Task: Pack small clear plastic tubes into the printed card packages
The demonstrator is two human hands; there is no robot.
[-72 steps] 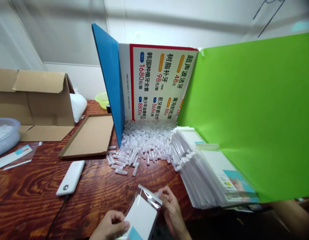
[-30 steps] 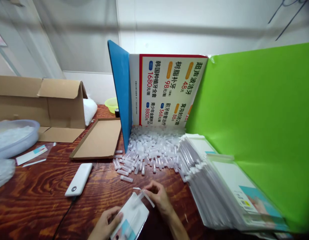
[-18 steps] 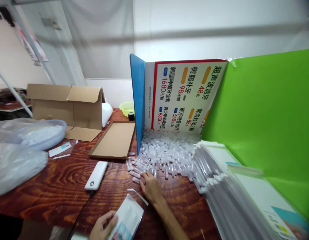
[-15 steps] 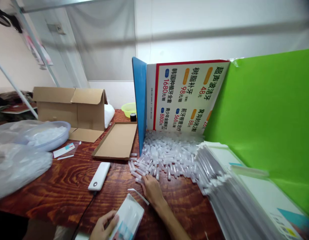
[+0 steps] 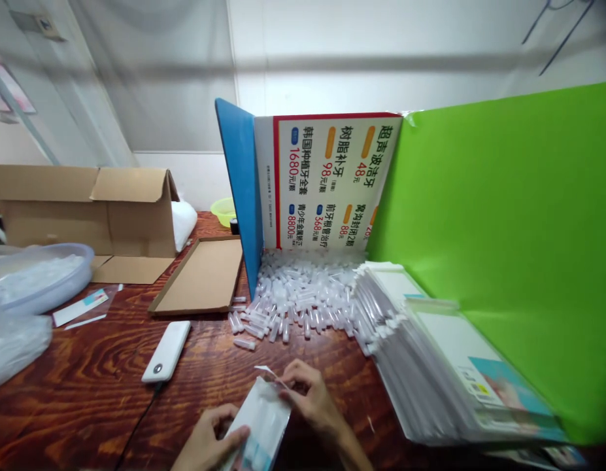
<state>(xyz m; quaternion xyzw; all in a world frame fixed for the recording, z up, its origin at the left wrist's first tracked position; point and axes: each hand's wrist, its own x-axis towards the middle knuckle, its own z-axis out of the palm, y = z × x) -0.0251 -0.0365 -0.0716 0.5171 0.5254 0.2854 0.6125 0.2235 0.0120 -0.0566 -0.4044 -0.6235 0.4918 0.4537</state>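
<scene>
My left hand grips a clear plastic pouch low at the front. Inside the pouch are a printed white and teal card and pale tube shapes. At the pouch's top edge, my right hand has its fingers pinched together; what lies between them is hidden. A thin white strip juts from the pouch's mouth beside those fingertips. Beyond the hands, a heap of small clear capped tubes spreads over the table, with one loose tube at its near edge.
Stacked filled pouches lean at the right by a green panel. A printed board and blue panel stand behind the tubes. Leftward are a white power bank with cable, a shallow cardboard tray and a plastic basin.
My right hand has come back from the edge of the tube heap to the pouch's mouth. The left hand keeps its grip on the pouch. The view has swung right.
</scene>
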